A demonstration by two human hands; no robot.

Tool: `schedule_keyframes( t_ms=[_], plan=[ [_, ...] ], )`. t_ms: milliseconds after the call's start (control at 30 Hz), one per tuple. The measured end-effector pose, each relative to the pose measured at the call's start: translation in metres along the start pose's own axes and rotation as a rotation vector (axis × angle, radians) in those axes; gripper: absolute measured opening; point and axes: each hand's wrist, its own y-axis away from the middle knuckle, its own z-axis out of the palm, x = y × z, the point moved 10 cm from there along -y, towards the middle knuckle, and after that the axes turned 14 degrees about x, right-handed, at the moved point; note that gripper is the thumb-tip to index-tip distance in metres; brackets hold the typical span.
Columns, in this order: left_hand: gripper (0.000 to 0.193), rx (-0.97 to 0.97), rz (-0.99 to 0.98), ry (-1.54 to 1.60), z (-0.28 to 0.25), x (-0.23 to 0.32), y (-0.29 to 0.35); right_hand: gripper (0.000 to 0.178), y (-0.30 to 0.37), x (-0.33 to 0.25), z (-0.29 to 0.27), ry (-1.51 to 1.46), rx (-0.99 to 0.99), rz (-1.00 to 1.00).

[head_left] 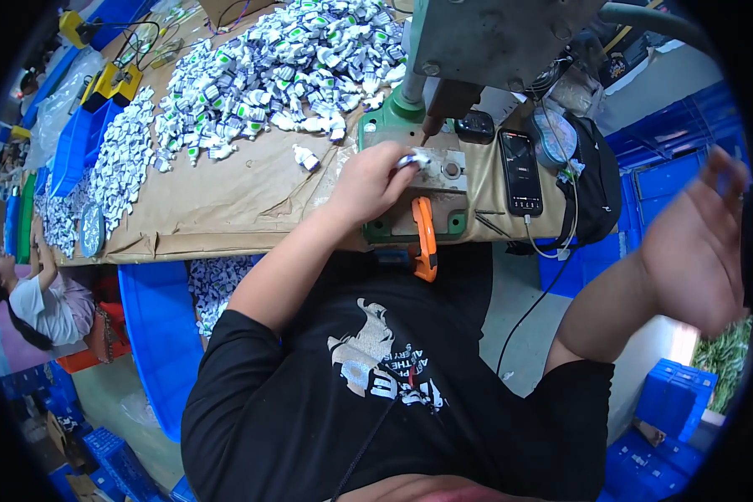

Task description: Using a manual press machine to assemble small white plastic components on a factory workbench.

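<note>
A brown paper-covered table [226,201] spans from ten to two o'clock, its near edge bending with the lens. A big heap of small white plastic parts [309,58] lies on it at eleven o'clock, with a smaller heap [125,159] at ten and a single loose part [306,157] between the larger heap and the person's left hand [381,180]. That hand, just above centre toward twelve, pinches a small white piece [415,159] over the metal plate [448,170] of a grey-and-green press [494,38] at one o'clock. A black phone [520,171] lies at two, and an orange handle [425,238] stands just below the plate. The right hand [694,251] is raised at three o'clock, open and holding nothing visible. A co-worker [46,301] sits near nine; blue crates [673,397] stand at four. The press's top is cut off; the left fingers hide most of the pinched piece, so whether the press rod touches it cannot be told. The right fingertips blur into the dark rim.
</note>
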Motion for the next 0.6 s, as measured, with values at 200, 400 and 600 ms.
schedule_keyframes(
  t_ms=[200,400,600],
  plan=[
    [0.012,-0.247,-0.377,-0.014,-0.079,-0.058,0.073,0.024,0.132,0.125,-0.132,0.68,0.177,0.634],
    [0.028,-0.283,-0.75,0.42,-0.17,-0.098,0.127,0.023,0.264,0.135,-0.257,0.994,0.35,0.86],
    [0.032,-0.053,-0.616,-0.259,-0.149,-0.125,0.077,0.022,0.286,0.136,-0.272,0.912,0.513,0.9]
  ],
)
